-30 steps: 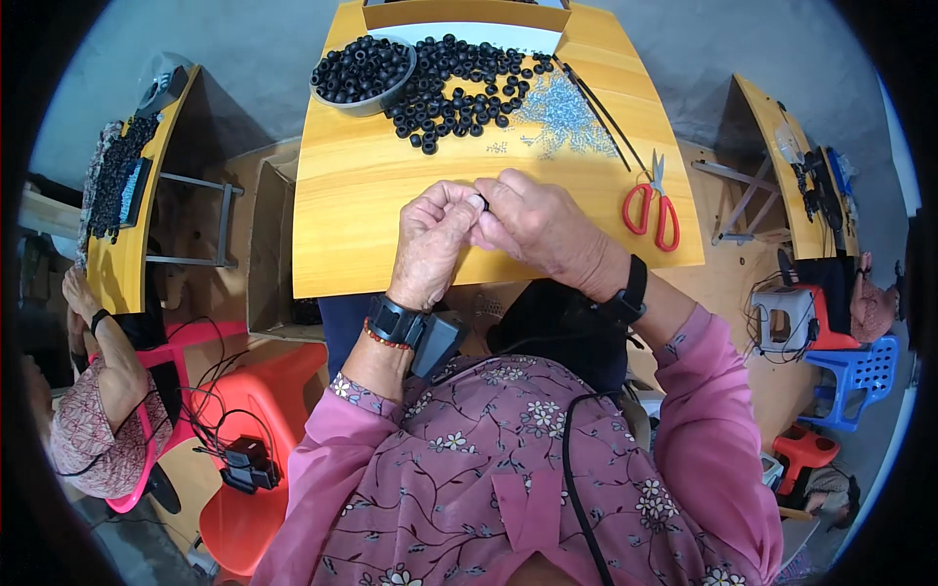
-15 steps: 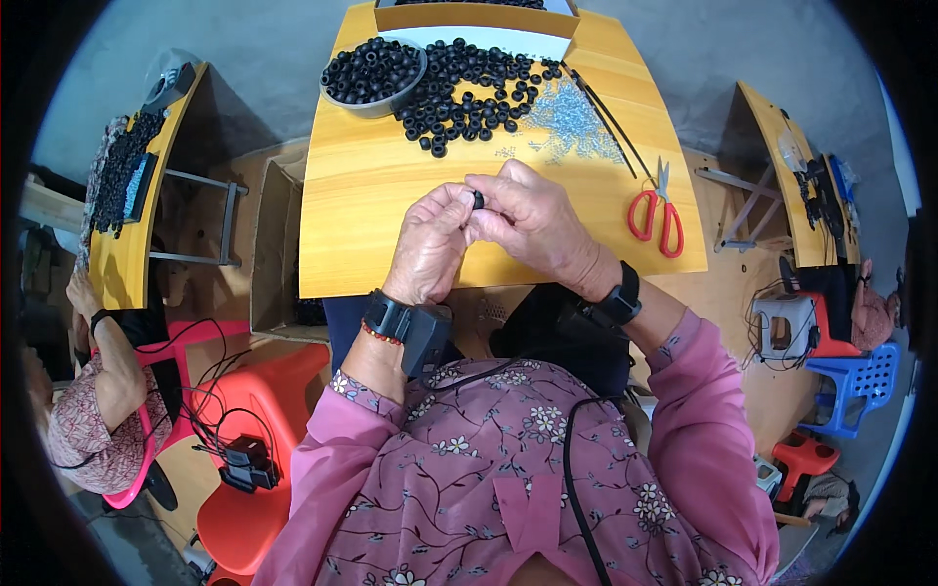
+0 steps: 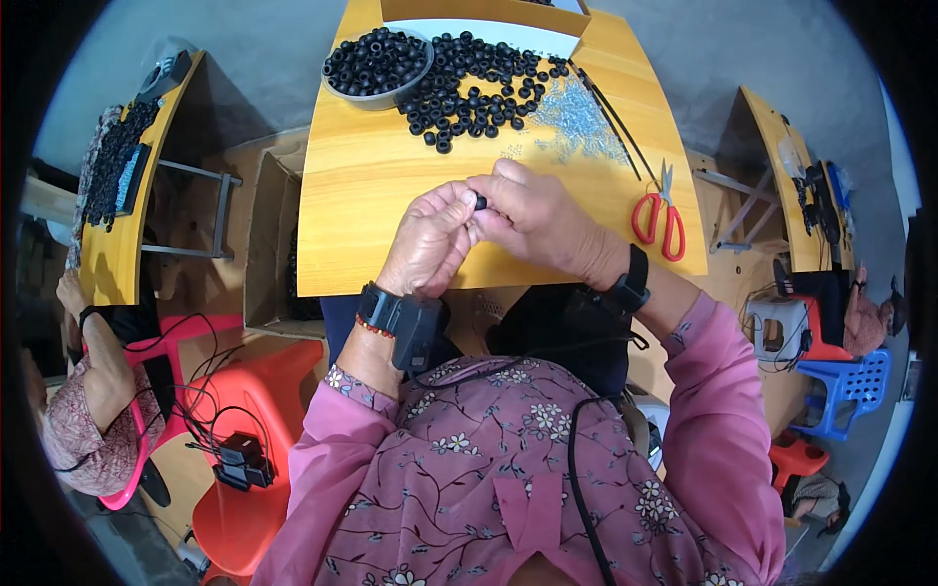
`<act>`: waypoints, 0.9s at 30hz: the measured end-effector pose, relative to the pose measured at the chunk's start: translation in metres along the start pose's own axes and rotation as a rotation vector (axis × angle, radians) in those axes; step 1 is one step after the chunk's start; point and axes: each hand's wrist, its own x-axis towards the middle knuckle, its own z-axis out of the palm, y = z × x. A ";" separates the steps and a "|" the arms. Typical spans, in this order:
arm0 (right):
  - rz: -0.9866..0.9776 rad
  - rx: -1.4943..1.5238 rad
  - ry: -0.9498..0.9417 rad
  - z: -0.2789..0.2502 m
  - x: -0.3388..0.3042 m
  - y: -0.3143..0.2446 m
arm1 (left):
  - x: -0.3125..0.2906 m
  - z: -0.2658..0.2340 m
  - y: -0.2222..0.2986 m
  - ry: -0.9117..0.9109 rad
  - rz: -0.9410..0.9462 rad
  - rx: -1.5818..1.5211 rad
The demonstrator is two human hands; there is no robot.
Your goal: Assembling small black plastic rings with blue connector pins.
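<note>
Above the near half of the yellow table, my two hands meet. My left hand (image 3: 427,234) pinches a small black bead (image 3: 480,202) between thumb and fingertips. My right hand (image 3: 542,210) is closed right against it, its thumb and fingers pressed together at the bead's side; whatever they grip is hidden. Farther out on the table lie many loose black beads (image 3: 476,119), beside a clear bowl (image 3: 383,101) heaped with more of them. A spread of tiny pale-blue clear pieces (image 3: 576,119) lies to their right.
Red-handled scissors (image 3: 660,217) and two thin black rods (image 3: 618,122) lie at the table's right side. An open box (image 3: 489,12) stands at the far edge. On the floor at left are a cardboard box (image 3: 266,239) and an orange chair (image 3: 256,391). Other people sit at side tables.
Both hands hold nearly the same pose around the bead. The view has shifted slightly; nothing on the table has visibly been moved.
</note>
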 end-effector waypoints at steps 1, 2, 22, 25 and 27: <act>0.010 -0.003 0.003 0.000 0.001 0.000 | 0.001 -0.006 0.000 -0.018 -0.008 -0.019; 0.021 -0.006 0.007 0.001 0.003 -0.001 | 0.002 -0.009 0.001 -0.037 -0.016 -0.039; 0.027 -0.047 0.192 0.012 -0.005 -0.001 | 0.002 -0.001 -0.006 0.016 0.079 -0.115; 0.006 -0.125 0.190 0.013 -0.002 -0.005 | 0.003 -0.002 -0.007 0.040 0.082 -0.139; -0.015 -0.194 0.189 0.014 -0.001 -0.008 | 0.003 -0.005 -0.009 0.038 0.081 -0.155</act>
